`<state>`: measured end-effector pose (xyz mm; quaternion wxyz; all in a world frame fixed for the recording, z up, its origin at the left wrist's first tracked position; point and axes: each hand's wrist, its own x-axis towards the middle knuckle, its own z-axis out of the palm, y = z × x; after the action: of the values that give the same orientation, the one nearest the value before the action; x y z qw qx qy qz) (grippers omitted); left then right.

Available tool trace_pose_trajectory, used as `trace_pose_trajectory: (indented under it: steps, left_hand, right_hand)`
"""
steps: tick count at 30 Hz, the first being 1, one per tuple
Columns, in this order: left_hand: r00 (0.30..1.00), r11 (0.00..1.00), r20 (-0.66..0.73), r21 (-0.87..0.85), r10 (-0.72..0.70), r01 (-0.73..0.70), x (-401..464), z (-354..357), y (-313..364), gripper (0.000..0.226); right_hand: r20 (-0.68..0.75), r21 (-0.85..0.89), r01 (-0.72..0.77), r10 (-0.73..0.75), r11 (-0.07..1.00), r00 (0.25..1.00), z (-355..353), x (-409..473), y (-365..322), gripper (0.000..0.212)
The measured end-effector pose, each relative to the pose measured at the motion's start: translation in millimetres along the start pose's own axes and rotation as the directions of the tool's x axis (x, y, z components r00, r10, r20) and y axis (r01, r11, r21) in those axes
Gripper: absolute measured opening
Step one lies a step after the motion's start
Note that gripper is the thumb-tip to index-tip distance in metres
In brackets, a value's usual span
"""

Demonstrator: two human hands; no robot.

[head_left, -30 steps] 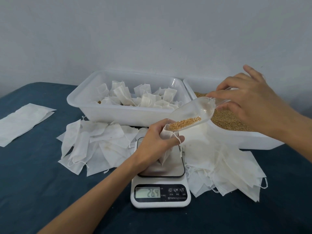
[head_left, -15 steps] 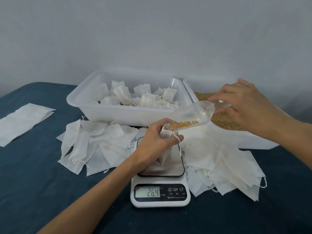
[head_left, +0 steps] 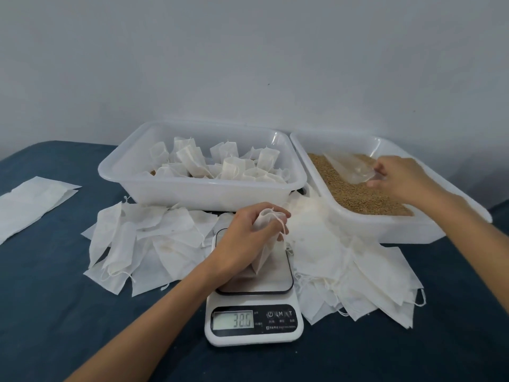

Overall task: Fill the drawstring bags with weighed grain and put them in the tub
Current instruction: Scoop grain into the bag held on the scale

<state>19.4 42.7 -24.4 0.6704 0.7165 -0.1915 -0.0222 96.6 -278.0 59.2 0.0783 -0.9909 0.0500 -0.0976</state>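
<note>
While the left hand [head_left: 242,244] is gripping the bag [head_left: 265,244] by its gathered neck, the bag is standing on the scale [head_left: 254,307] near the table's [head_left: 55,312] front edge. Right fingers [head_left: 377,183] are pinching the scoop [head_left: 349,168] lying on the grain [head_left: 358,194]. Beside it, the tub [head_left: 203,186] is holding filled bags against the wall [head_left: 248,64], with empty bags [head_left: 146,241] lying loose either side.

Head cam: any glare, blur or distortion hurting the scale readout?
Head view: soft even light, no glare on the scale display; last digit smeared, reads roughly 38. Right hand slightly motion-blurred at the clear scoop. Wide-angle bowing at the grain tub edge.
</note>
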Motion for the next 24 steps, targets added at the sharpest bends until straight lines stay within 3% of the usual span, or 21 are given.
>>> trace_pose_trajectory:
  steps: [5, 11, 14, 15, 17, 19, 21, 24]
  left_hand:
    - [1.0, 1.0, 0.005, 0.011, 0.028, -0.028, 2, 1, -8, 0.024]
    - [0.987, 0.988, -0.062, -0.033, 0.146, -0.148, 1, 2, 2, 0.031]
    - [0.979, 0.987, -0.129, -0.027, 0.155, -0.16, 0, -2, 10, 0.035]
    - [0.974, 0.986, -0.158, -0.016, 0.159, -0.164, 1, -3, 12, 0.037]
    - [0.962, 0.983, -0.219, -0.041, 0.164, -0.178, 7, -6, 16, 0.039]
    - [0.95, 0.978, -0.28, -0.116, 0.136, -0.174, 18, -13, 23, 0.039]
    - [0.922, 0.985, -0.37, -0.077, 0.114, -0.153, 33, -26, 31, 0.039]
    - [0.847, 0.993, -0.52, 0.097, 0.112, -0.071, 64, -60, 45, 0.038]
  right_hand:
    - [0.189, -0.148, -0.069, 0.096, 0.987, 0.977, 21, 8, -6, 0.013]
    - [0.19, -0.254, -0.035, 0.085, 0.967, 0.978, 34, 6, -14, 0.033]
    - [0.093, -0.28, -0.029, 0.057, 0.96, 0.994, 23, -7, -26, 0.022]
    - [-0.002, -0.25, -0.008, 0.007, 0.968, 1.0, 18, -14, -33, 0.014]
    - [-0.244, -0.032, 0.125, -0.129, 0.992, 0.961, 10, -36, -56, 0.008]
    - [-0.387, 0.218, 0.337, -0.235, 0.916, 0.891, 6, -67, -86, 0.011]
    - [-0.378, 0.381, 0.469, -0.328, 0.797, 0.866, 11, -96, -113, 0.012]
    - [-0.296, 0.525, 0.47, -0.365, 0.71, 0.883, 32, -117, -136, 0.014]
